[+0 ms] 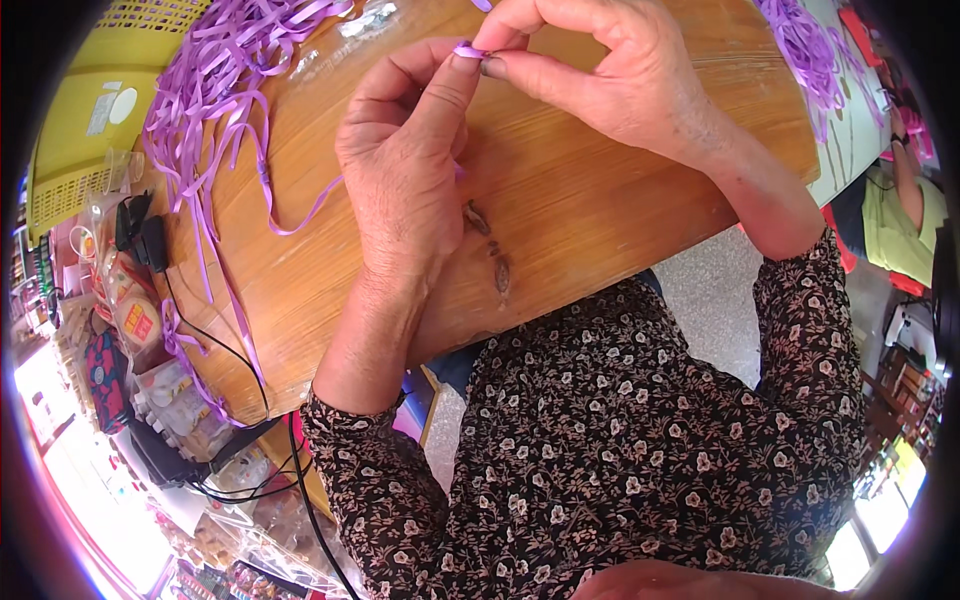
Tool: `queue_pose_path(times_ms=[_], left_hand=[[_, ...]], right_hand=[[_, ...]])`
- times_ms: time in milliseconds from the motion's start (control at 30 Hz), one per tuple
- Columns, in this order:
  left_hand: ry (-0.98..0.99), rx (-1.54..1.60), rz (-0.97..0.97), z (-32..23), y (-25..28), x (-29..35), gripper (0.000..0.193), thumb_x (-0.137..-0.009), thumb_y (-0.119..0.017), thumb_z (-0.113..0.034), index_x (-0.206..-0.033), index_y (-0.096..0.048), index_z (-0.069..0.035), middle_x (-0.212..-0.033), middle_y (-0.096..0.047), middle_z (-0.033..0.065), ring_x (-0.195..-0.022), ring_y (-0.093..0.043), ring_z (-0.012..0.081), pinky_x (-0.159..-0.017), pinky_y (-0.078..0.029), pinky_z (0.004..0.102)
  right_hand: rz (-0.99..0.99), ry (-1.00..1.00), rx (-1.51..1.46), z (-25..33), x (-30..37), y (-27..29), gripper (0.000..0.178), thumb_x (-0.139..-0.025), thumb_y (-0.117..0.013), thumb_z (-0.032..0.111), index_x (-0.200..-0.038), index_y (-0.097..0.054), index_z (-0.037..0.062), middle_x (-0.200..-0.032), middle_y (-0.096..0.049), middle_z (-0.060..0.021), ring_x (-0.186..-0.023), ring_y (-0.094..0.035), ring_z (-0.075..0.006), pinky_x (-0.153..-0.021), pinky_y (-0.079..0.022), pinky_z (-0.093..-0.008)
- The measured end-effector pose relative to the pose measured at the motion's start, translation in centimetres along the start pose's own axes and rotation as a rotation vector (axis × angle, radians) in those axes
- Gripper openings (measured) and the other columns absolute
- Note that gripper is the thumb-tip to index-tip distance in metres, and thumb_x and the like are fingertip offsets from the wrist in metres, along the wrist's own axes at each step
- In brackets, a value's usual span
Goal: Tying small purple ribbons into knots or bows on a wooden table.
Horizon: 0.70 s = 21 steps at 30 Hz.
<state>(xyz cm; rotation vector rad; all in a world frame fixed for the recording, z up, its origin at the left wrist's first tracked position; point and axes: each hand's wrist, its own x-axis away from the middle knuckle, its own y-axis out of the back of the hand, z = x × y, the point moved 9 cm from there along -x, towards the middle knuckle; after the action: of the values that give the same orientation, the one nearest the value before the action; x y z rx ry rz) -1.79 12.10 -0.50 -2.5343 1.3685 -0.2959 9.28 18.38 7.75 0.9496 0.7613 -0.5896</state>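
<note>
Both hands are pinching one purple ribbon [468, 50] above the table [560, 210]: left hand [405, 150] and right hand [610, 75] closed on it fingertip to fingertip. Ribbon pile [215, 80] is lying at the table's far left edge.

A small piece of purple ribbon [468, 49] sits up near the top of the wooden surface [560, 200]. It is thin, flat and shiny. It is bent into a little loop. The left hand [405, 150] and the right hand [600, 70] pinch it between their fingertips, so only a short bit shows above the fingers.
</note>
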Motion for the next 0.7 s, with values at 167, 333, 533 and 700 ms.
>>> queue_pose_path(times_ms=[167,333,533,700], left_hand=[[-0.032,0.040,-0.005,-0.3,0.0,0.1,0.009,-0.087,-0.058,-0.003,-0.096,-0.061,0.000,-0.064,-0.049,-0.0040,-0.052,-0.036,0.0027,-0.045,-0.025,0.0171],[-0.093,-0.120,-0.045,-1.1,0.3,0.4,0.010,-0.086,-0.059,-0.004,-0.095,-0.060,0.001,-0.064,-0.050,-0.0030,-0.051,-0.036,0.0029,-0.042,-0.024,0.0169],[-0.064,-0.105,0.021,-0.9,-0.2,0.2,0.010,-0.087,-0.058,-0.005,-0.095,-0.059,0.001,-0.066,-0.051,-0.0017,-0.052,-0.036,0.0039,-0.043,-0.025,0.0186],[0.100,0.166,0.107,0.7,-0.2,0.2,0.012,-0.089,-0.056,-0.007,-0.098,-0.058,0.001,-0.074,-0.053,0.0003,-0.055,-0.037,0.0057,-0.047,-0.028,0.0209]], right_hand=[[0.019,-0.040,-0.129,-0.3,0.1,-0.2,0.009,-0.078,-0.066,0.005,-0.086,-0.063,0.0025,-0.083,-0.065,-0.0074,-0.081,-0.062,-0.0165,-0.072,-0.047,-0.0267],[0.170,-0.849,-0.647,-4.1,1.8,-2.5,0.008,-0.080,-0.067,0.005,-0.086,-0.064,0.0013,-0.086,-0.065,-0.0043,-0.085,-0.060,-0.0103,-0.079,-0.046,-0.0240],[0.230,-0.815,-0.557,-4.1,1.6,-1.9,0.007,-0.082,-0.065,0.004,-0.088,-0.065,0.0012,-0.088,-0.065,-0.0044,-0.086,-0.059,-0.0100,-0.081,-0.046,-0.0236],[0.191,-0.427,-0.451,-1.8,-0.5,-1.0,0.007,-0.081,-0.065,0.003,-0.088,-0.065,0.0016,-0.087,-0.065,-0.0048,-0.085,-0.060,-0.0115,-0.079,-0.046,-0.0247]])
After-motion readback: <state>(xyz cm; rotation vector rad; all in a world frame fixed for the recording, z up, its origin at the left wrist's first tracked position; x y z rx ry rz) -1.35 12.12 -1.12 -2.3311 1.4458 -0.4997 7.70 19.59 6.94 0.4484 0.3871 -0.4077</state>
